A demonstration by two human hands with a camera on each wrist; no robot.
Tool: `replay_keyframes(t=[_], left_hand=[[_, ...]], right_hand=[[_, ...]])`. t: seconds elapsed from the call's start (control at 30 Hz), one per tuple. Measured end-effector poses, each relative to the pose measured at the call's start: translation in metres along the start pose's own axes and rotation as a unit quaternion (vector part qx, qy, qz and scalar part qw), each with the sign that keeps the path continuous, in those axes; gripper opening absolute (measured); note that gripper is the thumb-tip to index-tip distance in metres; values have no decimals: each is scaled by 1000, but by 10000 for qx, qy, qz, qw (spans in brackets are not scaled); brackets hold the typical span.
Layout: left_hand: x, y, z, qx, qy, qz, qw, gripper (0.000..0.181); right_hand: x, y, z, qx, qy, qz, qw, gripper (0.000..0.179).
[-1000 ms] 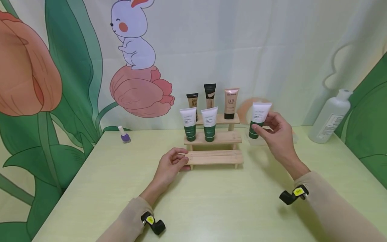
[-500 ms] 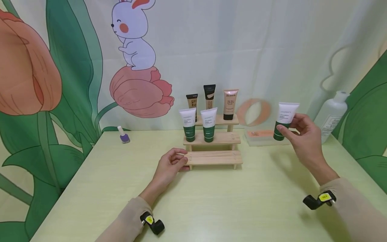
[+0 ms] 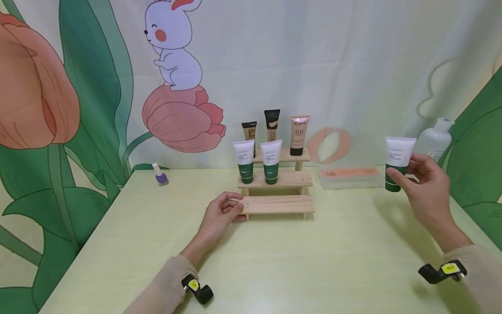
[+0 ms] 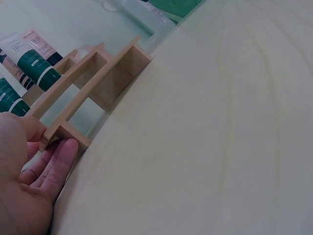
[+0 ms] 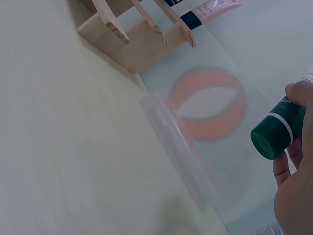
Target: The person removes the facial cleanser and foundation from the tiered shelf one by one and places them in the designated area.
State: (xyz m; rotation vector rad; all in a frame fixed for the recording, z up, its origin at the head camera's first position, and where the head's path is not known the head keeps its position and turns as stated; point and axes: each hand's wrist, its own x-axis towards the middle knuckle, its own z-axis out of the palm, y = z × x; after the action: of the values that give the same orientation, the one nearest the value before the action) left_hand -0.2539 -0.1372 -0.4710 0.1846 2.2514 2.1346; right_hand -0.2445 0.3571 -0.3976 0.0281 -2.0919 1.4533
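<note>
At the right of the head view, my right hand (image 3: 429, 189) holds a white and green cream tube (image 3: 399, 157) upright above the table, thumb and fingers around its green lower part. My left hand (image 3: 220, 211) grips the left end of the lowest step of a three-step wooden display rack (image 3: 278, 205); in the left wrist view its fingers (image 4: 61, 164) curl under that step. Two matching white and green tubes, a left one (image 3: 245, 159) and a right one (image 3: 271, 159), stand on the middle step. The top step bears a gold and black tube (image 3: 249, 131), a black-topped tube (image 3: 272, 124) and a pink BB tube (image 3: 300, 135).
Right of the rack lies a clear flat case (image 3: 351, 178) with an orange label, against the backdrop. A translucent white bottle (image 3: 434, 138) stands at the back right, partly behind the held tube. A purple nail polish bottle (image 3: 161, 175) stands at the back left.
My right hand has carried the cream tube to the right, away from the rack and past the flat case, now uncovered. My left hand stays on the rack.
</note>
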Motion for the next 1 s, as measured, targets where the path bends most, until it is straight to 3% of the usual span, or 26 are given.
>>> replay_keyframes(t=[0.3, 0.6, 1.0], left_hand=[[-1, -1, 0, 2, 11, 29, 10000, 23], [-1, 0, -1, 36, -16, 0, 10000, 24], [0, 1, -1, 61, 1, -43, 10000, 24]], right_hand=[[-12, 14, -23, 184, 252, 312, 9990, 44], [-26, 32, -42, -550, 347, 508, 9966, 42], [-43, 55, -52, -655, 224, 716, 9950, 39]])
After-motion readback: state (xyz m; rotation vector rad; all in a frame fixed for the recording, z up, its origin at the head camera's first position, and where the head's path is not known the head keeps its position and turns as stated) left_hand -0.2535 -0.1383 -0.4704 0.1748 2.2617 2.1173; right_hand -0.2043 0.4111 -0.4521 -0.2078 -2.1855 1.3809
